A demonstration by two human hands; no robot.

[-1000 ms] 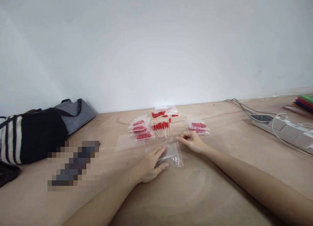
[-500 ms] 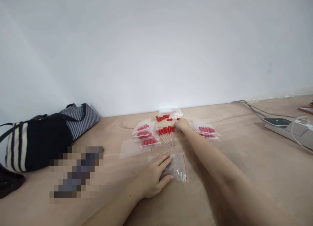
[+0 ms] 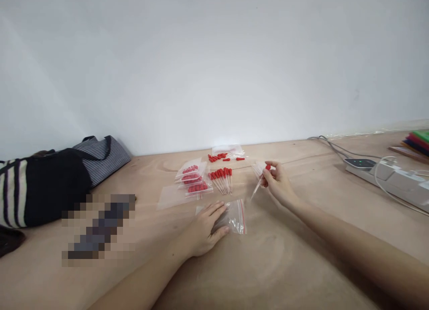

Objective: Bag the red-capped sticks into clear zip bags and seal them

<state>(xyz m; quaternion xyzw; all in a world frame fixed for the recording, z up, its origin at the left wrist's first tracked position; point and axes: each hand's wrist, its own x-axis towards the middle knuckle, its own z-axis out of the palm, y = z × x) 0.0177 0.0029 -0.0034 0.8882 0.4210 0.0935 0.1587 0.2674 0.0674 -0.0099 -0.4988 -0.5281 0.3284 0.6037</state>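
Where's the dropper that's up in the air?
In the head view, the dropper is in the fingers of the right hand, right of the fanned-out red-topped droppers.

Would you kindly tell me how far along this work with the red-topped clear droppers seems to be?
Seemingly done: the stacked clear zip bags holding red-ended pieces. In hand: the right hand holds one red-topped clear dropper; the left hand rests on a flat clear zip bag. Apparently left: the loose fan of red-topped droppers and the small loose red bulbs behind.
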